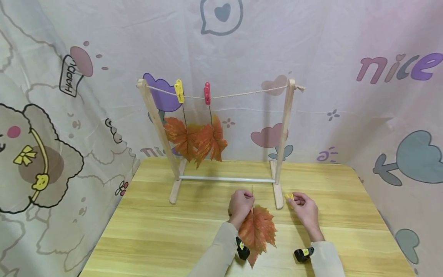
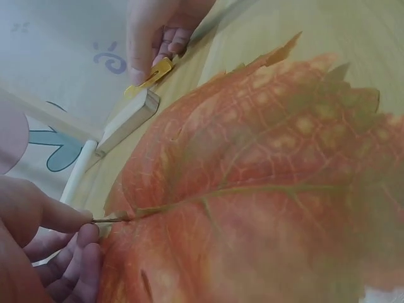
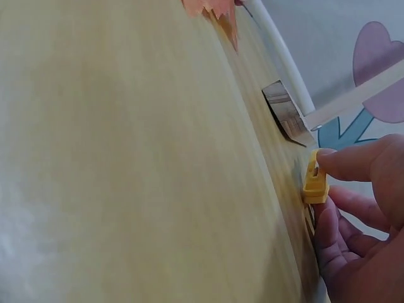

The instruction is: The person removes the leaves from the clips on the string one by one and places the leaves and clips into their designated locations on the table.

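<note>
My left hand [image 1: 241,206] pinches the thin stem of an orange-red maple leaf [image 1: 257,229] between thumb and fingers, in front of the wooden rack. In the left wrist view the leaf [image 2: 252,177] spreads broad and close to the camera. Just right of the rack's right foot, my right hand [image 1: 306,211] pinches a yellow clothespin [image 1: 289,196]; the right wrist view shows this clothespin [image 3: 315,180] between thumb and fingers. Two more maple leaves hang from the rope [image 1: 242,94], one by a yellow clothespin [image 1: 179,91], the other by a red clothespin [image 1: 207,93].
The wooden rack has a left post [image 1: 159,130], a right post [image 1: 285,130] and a white crossbar [image 1: 225,179] low between its feet. It stands on a wood-grain table [image 1: 138,231]. Behind hangs a printed cloth [image 1: 328,30].
</note>
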`<state>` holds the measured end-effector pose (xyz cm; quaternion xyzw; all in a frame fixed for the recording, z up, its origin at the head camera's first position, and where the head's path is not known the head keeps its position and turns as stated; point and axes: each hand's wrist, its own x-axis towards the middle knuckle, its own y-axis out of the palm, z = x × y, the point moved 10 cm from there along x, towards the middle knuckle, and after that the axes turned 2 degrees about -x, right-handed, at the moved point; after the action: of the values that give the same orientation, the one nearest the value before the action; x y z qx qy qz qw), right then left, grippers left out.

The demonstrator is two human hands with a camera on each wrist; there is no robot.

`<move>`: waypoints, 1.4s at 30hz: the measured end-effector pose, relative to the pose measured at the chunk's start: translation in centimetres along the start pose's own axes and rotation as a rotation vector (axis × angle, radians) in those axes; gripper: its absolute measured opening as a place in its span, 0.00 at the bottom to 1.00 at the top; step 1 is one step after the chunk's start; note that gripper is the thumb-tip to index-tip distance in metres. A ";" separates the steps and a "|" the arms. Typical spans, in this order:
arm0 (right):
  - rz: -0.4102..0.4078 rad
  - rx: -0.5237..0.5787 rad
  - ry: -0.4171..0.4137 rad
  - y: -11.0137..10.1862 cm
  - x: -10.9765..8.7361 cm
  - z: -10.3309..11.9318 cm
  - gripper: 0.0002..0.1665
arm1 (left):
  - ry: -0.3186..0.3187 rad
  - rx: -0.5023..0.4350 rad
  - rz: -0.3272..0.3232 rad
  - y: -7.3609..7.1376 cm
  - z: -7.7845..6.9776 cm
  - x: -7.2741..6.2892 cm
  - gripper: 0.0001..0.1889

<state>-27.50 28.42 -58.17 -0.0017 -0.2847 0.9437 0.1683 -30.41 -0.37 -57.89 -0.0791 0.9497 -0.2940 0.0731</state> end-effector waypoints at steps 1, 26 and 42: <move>0.003 -0.002 0.002 0.0 0.0 0.0 0.20 | 0.003 0.001 -0.001 0.0 0.0 0.0 0.06; 0.069 0.105 0.060 -0.7 -0.3 -0.5 0.23 | 0.091 -0.144 0.020 -1.8 -0.9 -0.3 0.05; 0.128 0.235 -0.012 -2.0 -0.5 2.8 0.26 | 0.397 -0.312 0.024 -4.5 -5.0 -1.7 0.09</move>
<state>-26.67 28.26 -54.79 0.0055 -0.1724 0.9794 0.1048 -29.18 -1.00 -51.12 -0.0189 0.9802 -0.1530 -0.1246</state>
